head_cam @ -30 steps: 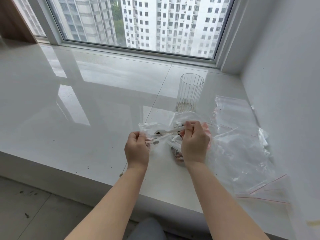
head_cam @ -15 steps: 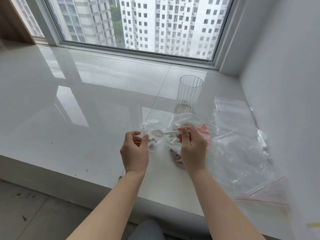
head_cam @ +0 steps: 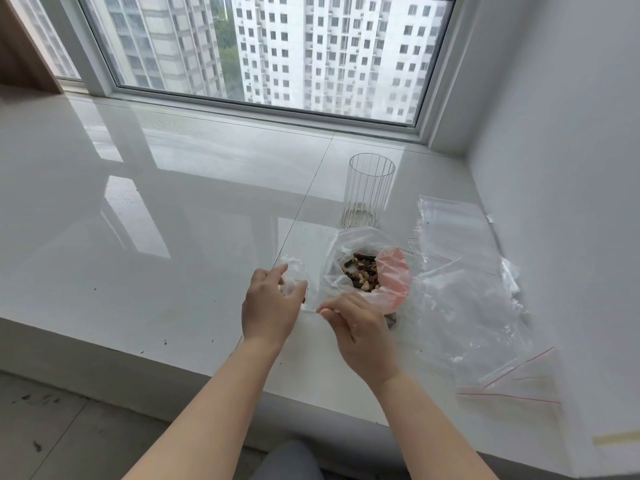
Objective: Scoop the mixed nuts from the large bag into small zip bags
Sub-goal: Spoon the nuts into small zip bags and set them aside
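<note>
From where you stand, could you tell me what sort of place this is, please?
Probably a flat high in an apartment block: a wide glossy white sill under a big window facing residential towers. It serves as a makeshift packing spot, with a bag of nuts and spare zip bags.

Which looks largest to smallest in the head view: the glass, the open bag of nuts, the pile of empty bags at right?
1. Pile of empty bags, spread widest across the sill.
2. Bag of nuts.
3. Glass, though it stands farther from the camera, so its gap to the nut bag is unsure.
</note>
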